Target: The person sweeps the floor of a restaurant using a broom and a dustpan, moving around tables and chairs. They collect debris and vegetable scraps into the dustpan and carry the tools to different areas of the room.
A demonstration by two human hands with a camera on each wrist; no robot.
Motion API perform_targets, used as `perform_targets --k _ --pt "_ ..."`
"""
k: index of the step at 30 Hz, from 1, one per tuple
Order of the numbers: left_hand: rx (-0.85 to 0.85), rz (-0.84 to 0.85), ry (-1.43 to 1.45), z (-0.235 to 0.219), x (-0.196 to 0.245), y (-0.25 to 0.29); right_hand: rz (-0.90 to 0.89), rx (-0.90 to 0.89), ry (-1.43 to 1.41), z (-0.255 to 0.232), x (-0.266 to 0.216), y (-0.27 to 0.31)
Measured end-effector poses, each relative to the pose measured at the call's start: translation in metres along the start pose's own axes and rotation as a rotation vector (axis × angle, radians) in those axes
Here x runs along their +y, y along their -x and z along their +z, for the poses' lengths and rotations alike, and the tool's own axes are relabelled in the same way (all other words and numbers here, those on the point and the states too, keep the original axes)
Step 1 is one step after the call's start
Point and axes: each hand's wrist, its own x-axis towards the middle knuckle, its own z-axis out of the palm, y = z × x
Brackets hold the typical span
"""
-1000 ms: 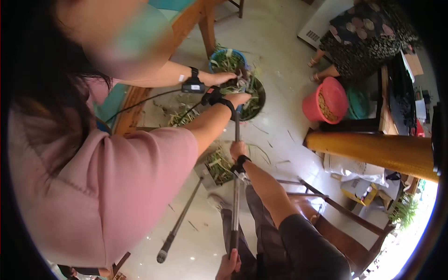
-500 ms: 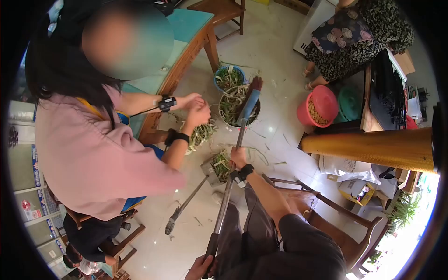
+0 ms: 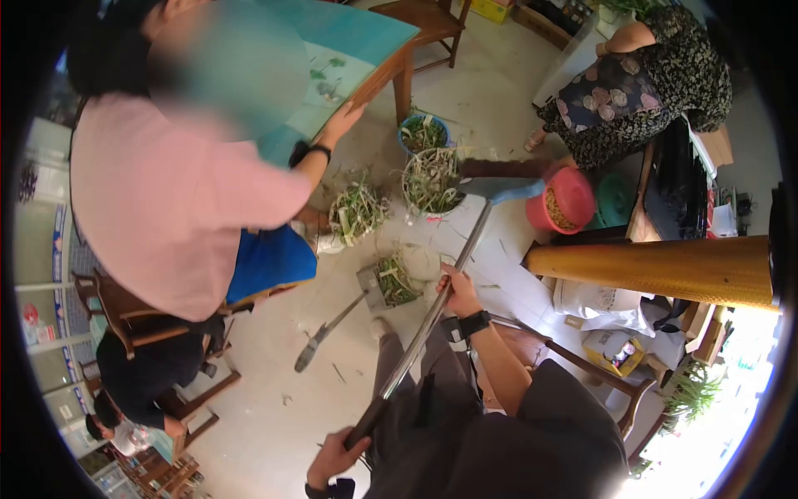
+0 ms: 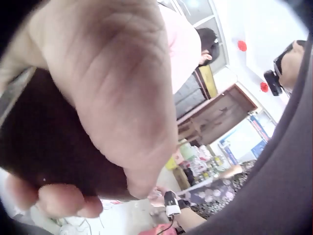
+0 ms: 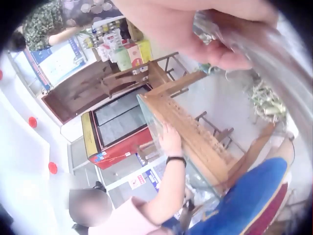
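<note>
Both my hands grip the long pole of a broom (image 3: 432, 320), held diagonally in front of my legs in the head view. My right hand (image 3: 459, 291) wraps the metal shaft midway up. Lower down, my left hand (image 3: 337, 456) holds the dark grip end, its fingers curled round that grip (image 4: 54, 142) in the left wrist view. The blue broom head (image 3: 519, 192) with dark bristles (image 3: 503, 169) lies beyond the pot of plant scraps, beside the pink bucket (image 3: 555, 200). A dustpan (image 3: 372, 289) with green scraps stands near my feet.
Piles of cut leaves (image 3: 359, 212), a full pot (image 3: 432, 179) and a blue basin (image 3: 426, 133) stand by the table (image 3: 366, 41). A person in pink (image 3: 191, 200) sits left; another in a floral dress (image 3: 682, 75) bends at the right. A wooden chair (image 3: 598, 366) stands right.
The broom head has swung right from over the pot towards the pink bucket. My left hand has moved left. The seated person has drawn back from the pots, one hand now on the table edge.
</note>
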Motion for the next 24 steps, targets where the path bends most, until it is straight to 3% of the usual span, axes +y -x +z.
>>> perform_targets --k 2,3,6,7,8,10,11,13,15,17,22,24 --pt "0.004 0.14 -0.18 -0.009 0.019 -0.005 0.184 -0.061 -0.079 -0.007 0.016 0.036" --pt "-0.035 0.161 -0.108 -0.011 0.022 -0.01 0.243 -0.057 -0.131 -0.007 0.028 0.059" --pt "-0.141 0.271 0.182 -0.022 0.012 -0.035 0.117 0.022 0.079 -0.02 0.076 0.101" --pt "0.1 0.404 0.076 -0.028 0.006 -0.048 -0.257 -0.081 0.116 -0.029 0.083 0.111" --pt "0.338 0.53 -0.03 -0.033 -0.001 -0.063 -0.267 -0.076 0.117 -0.039 0.078 0.105" --pt "1.139 0.855 -0.716 -0.054 -0.005 -0.107 0.325 -0.218 -0.358 -0.061 0.06 0.085" --pt "1.134 0.887 -0.716 -0.057 -0.024 -0.123 0.374 -0.161 -0.41 -0.06 0.057 0.093" --pt "1.017 0.684 -0.839 -0.068 -0.061 -0.169 0.341 -0.218 -0.472 -0.067 0.053 0.109" --pt "0.54 0.297 -0.517 -0.073 -0.086 -0.209 0.354 -0.254 -0.58 -0.081 0.049 0.129" --pt "0.433 0.215 -0.521 -0.077 -0.089 -0.218 0.357 -0.263 -0.65 -0.096 0.053 0.152" --pt "0.459 0.243 -0.393 -0.063 -0.063 -0.214 0.392 -0.306 -0.808 -0.124 0.044 0.178" --pt "0.547 0.387 -0.373 -0.059 -0.054 -0.208 0.461 -0.389 -1.086 -0.132 0.032 0.18"
